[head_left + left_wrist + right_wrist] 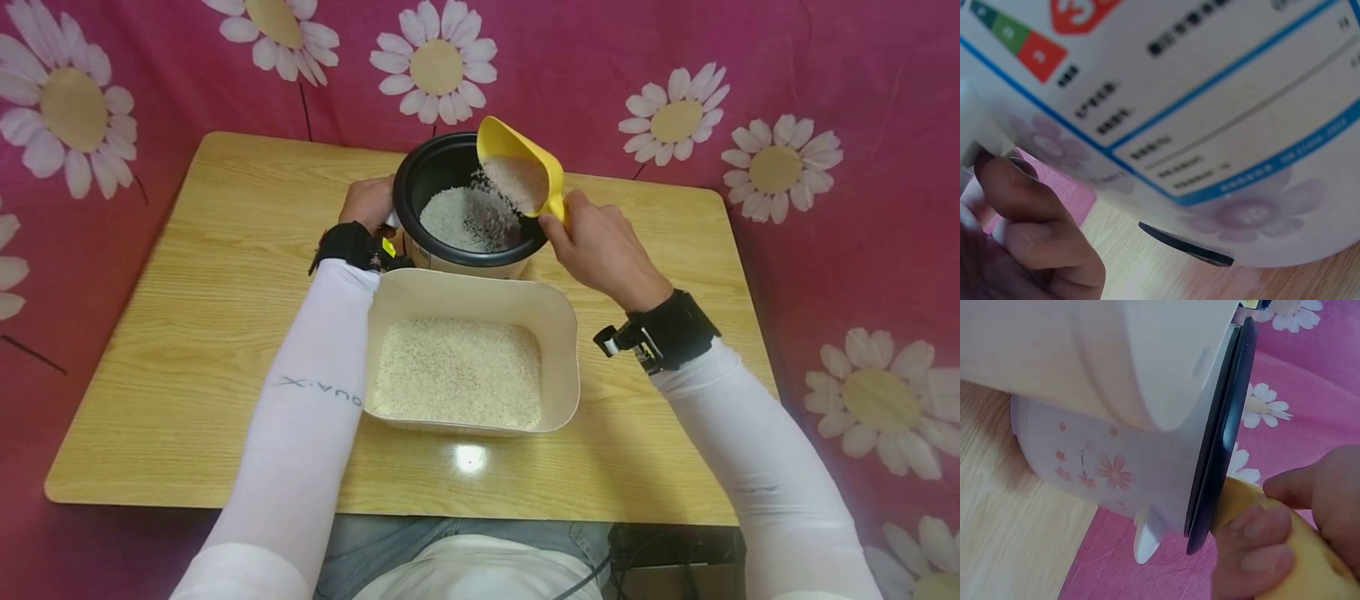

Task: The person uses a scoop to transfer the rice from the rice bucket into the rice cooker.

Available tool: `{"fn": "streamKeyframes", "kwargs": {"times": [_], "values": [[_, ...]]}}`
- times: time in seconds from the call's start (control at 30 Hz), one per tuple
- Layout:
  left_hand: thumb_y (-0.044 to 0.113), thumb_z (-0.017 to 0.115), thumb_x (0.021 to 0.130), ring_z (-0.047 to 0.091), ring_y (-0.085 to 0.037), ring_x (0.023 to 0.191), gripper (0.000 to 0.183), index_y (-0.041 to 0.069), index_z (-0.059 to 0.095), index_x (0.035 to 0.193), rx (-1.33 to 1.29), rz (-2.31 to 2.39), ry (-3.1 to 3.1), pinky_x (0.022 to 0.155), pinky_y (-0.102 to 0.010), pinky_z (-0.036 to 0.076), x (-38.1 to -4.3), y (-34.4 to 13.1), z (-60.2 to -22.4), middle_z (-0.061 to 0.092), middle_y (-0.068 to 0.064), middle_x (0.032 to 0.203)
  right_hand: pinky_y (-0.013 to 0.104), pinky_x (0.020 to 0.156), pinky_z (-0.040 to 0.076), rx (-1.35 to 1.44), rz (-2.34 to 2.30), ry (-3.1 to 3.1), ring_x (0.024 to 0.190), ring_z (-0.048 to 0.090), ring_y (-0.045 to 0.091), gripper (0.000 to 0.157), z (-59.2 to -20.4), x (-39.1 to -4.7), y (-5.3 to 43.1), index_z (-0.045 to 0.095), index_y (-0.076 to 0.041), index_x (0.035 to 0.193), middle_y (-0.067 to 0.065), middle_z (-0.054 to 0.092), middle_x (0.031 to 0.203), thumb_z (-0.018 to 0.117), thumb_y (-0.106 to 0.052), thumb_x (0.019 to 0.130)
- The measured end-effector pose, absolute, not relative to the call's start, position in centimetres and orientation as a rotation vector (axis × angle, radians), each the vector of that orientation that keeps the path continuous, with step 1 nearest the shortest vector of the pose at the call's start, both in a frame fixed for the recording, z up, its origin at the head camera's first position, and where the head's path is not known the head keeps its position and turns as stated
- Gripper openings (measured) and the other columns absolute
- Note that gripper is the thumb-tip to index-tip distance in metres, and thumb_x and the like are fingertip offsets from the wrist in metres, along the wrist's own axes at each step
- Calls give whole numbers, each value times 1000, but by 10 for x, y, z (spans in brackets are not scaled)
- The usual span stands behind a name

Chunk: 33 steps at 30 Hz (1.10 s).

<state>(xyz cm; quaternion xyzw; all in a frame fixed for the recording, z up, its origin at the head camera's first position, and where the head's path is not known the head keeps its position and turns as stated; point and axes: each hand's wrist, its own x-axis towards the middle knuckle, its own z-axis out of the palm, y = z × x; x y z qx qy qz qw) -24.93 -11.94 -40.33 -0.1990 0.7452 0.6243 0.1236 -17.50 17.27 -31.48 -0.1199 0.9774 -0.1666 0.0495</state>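
Observation:
My right hand grips the handle of a yellow scoop, tilted over a rice cooker with a black inner pot. Rice grains spill from the scoop, and more rice lies in the pot. With my left hand I hold the cooker's left side. Up close in the left wrist view, the fingers curl at its white side handle. The cooker's body has printed flowers, and its other side handle stands free in the right wrist view.
A cream bin holding rice stands in front of the cooker, between my forearms. Both are on a wooden table. A pink flowered cloth hangs behind and at the sides. The table's front edge is close to my lap.

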Motion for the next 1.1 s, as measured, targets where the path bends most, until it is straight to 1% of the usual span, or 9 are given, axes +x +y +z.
{"fn": "streamKeyframes", "kwargs": {"times": [0.13, 0.3, 0.4, 0.53, 0.67, 0.9, 1.1], "values": [[46, 60, 98, 55, -17, 81, 33, 15, 70, 102, -576, 1826, 2170, 53, -23, 48, -249, -118, -402, 58, -2, 96, 33, 54, 41, -369, -472, 3002, 62, 54, 29, 36, -316, -175, 173, 51, 0, 110, 13, 53, 81, 49, -35, 107], [48, 59, 100, 55, -19, 85, 35, 16, 70, 107, -578, 1829, 2150, 55, -24, 48, -249, -116, -400, 58, -2, 98, 32, 53, 41, -386, -430, 3041, 59, 53, 28, 33, -316, -174, 175, 51, 0, 110, 13, 53, 79, 50, -33, 106], [50, 58, 100, 55, -19, 85, 37, 17, 70, 110, -571, 1824, 2150, 55, -24, 47, -250, -116, -403, 58, -2, 99, 32, 52, 40, -401, -411, 3070, 59, 52, 28, 32, -316, -174, 177, 52, 0, 109, 12, 53, 78, 50, -32, 105], [50, 58, 100, 55, -18, 80, 38, 16, 70, 112, -564, 1816, 2161, 54, -23, 47, -251, -116, -404, 58, -2, 97, 32, 53, 40, -429, -383, 3120, 59, 53, 29, 33, -317, -174, 178, 53, 0, 110, 13, 53, 77, 52, -32, 104], [51, 57, 100, 54, -17, 76, 40, 16, 71, 112, -561, 1809, 2172, 53, -24, 48, -251, -116, -404, 58, -2, 96, 35, 55, 41, -450, -381, 3169, 62, 54, 30, 34, -317, -174, 179, 54, 1, 114, 13, 54, 78, 56, -31, 102], [51, 57, 100, 54, -17, 81, 39, 16, 70, 114, -579, 1805, 2157, 55, -24, 48, -250, -118, -402, 58, -3, 99, 39, 63, 47, -420, -400, 3178, 71, 57, 32, 42, -314, -173, 179, 55, 1, 127, 16, 61, 88, 60, -31, 101], [51, 58, 100, 54, -18, 79, 40, 17, 70, 115, -598, 1811, 2138, 53, -23, 48, -249, -119, -401, 57, -3, 100, 41, 67, 50, -399, -410, 3186, 76, 58, 33, 42, -310, -172, 179, 57, 0, 125, 17, 65, 91, 64, -32, 99]]}}
